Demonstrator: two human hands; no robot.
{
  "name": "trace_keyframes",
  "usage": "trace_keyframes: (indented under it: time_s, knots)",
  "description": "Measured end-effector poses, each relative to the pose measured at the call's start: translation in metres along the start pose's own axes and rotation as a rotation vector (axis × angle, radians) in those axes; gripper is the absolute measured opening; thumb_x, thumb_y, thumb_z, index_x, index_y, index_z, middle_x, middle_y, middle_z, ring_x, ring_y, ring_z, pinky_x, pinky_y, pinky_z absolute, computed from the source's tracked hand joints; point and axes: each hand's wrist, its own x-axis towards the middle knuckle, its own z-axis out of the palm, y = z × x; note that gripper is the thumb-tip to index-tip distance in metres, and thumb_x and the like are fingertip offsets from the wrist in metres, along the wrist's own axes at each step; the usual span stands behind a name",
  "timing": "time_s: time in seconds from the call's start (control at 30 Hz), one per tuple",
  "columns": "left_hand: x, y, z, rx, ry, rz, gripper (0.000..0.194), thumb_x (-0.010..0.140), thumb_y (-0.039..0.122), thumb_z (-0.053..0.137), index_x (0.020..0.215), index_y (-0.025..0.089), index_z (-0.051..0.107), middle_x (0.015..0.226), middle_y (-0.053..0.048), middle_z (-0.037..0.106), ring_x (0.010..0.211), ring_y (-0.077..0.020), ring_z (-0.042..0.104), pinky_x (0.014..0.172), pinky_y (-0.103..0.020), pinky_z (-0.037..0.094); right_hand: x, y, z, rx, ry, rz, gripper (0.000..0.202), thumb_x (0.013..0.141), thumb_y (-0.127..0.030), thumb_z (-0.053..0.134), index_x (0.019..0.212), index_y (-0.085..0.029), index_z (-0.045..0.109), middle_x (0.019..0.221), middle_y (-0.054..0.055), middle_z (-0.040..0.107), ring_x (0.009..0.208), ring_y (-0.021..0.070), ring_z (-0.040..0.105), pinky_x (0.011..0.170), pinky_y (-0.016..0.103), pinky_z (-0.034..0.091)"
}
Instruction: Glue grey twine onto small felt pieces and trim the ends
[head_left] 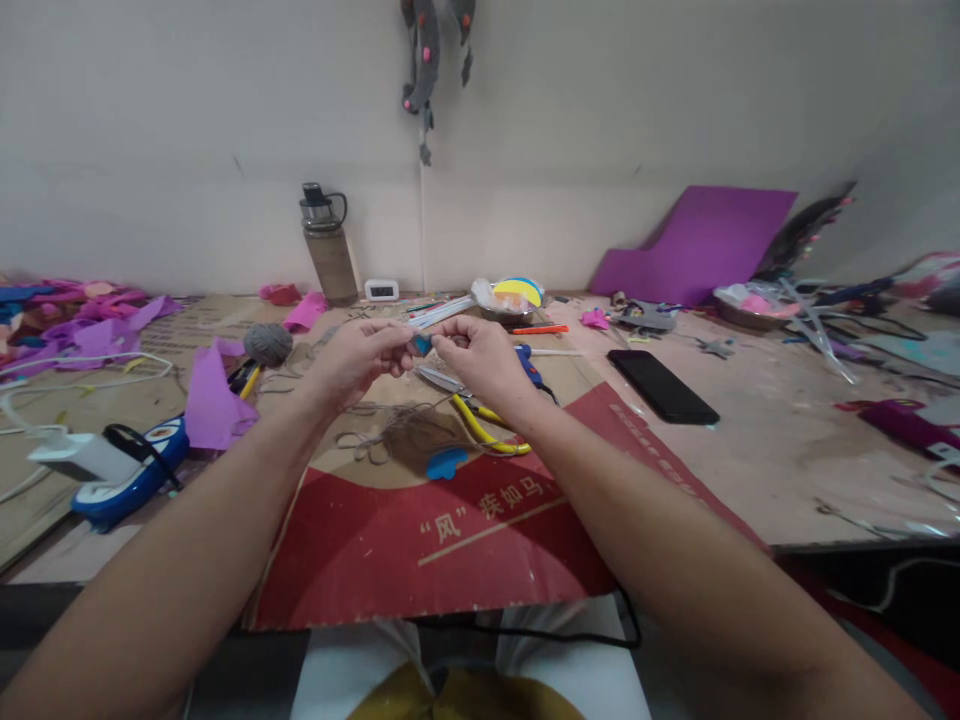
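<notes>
Both hands are raised over the far part of the red-and-brown cardboard sheet (390, 570), which lies on the desk (780, 440) in front of the person. The left hand (366, 358) pinches a small blue piece (422, 344) in its fingers, so the piece sits between the two hands, above the brown part of the sheet. The fingers of the right hand (480, 352) are drawn together at the piece's edge; whether they grip it too cannot be told.

On the sheet below the hands lie a loose tangle of grey yarn (394, 425), a yellow-handled tool (478, 428) and, near the red print, a blue cut-out (447, 463). Just beyond the right hand, toward the sheet's right side, is a blue tool (527, 362), partly hidden by that hand.

Right of the sheet rests a black phone (662, 386). Left of it are a ball of grey yarn (268, 344), a purple scrap (217, 400) and a blue-and-white power strip (131, 480). Behind it, near the wall, stand a bottle (330, 255) and a small white clock (382, 290).
</notes>
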Motion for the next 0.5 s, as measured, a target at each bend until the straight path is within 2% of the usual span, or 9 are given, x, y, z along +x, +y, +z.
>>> trace_keyframes:
  time_s: [0.27, 0.5]
  knots:
    - [0.0011, -0.005, -0.0017, 0.224, 0.057, 0.027, 0.014, 0.071, 0.028, 0.067, 0.073, 0.014, 0.068, 0.055, -0.003, 0.062, 0.05, -0.0099, 0.054, 0.049, -0.021, 0.04, -0.0032, -0.0036, -0.0006, -0.042, -0.073, 0.026, 0.013, 0.076, -0.026, 0.054, 0.07, -0.016, 0.06, 0.063, -0.001, 0.055, 0.058, 0.0098, 0.043, 0.057, 0.024, 0.033]
    - [-0.0029, -0.0036, 0.0011, 0.552, -0.008, 0.111, 0.024, 0.072, 0.031, 0.065, 0.088, 0.015, 0.072, 0.065, -0.004, 0.068, 0.06, -0.0143, 0.062, 0.054, -0.024, 0.045, -0.0044, -0.0063, -0.0033, -0.334, -0.062, -0.072, 0.011, 0.077, -0.022, 0.054, 0.071, -0.017, 0.062, 0.067, 0.003, 0.061, 0.062, 0.0133, 0.048, 0.062, 0.028, 0.033]
